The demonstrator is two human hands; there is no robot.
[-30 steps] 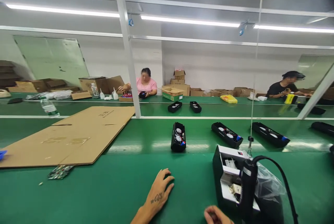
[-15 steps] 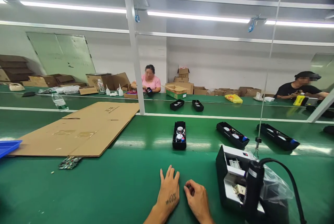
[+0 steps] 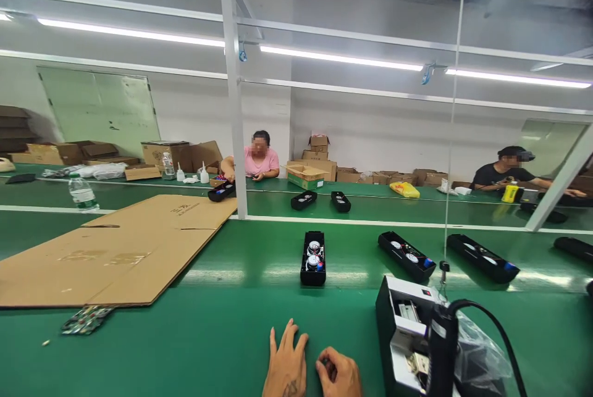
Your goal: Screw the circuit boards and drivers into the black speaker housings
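My left hand (image 3: pixel 287 361) lies palm down on the green work surface (image 3: pixel 194 347), its fingers stretched and a little spread. Just right of it rests my right hand (image 3: pixel 339 372), with thumb and forefinger curled together in a loop. Nothing shows between those fingers. Beyond both hands, and apart from them, a black speaker housing (image 3: pixel 313 259) with two round silver-white drivers and coloured wires stands on the belt. To the right of my right hand is an open black-and-white box (image 3: pixel 390 347), with a corded black electric screwdriver (image 3: pixel 441 344) in front of it.
Further housings (image 3: pixel 407 256) lie on the belt at right. A flat cardboard sheet (image 3: pixel 139 242) covers the left side, near a water bottle (image 3: pixel 83 192). A white post (image 3: pixel 235 107) and a hanging cord (image 3: pixel 450 137) rise ahead. Two co-workers (image 3: pixel 262 159) sit across the line.
The view has tilted up and shifted right, so my hands appear lower. My hands keep their poses. The co-worker in pink has moved a black housing leftward, down onto the far surface.
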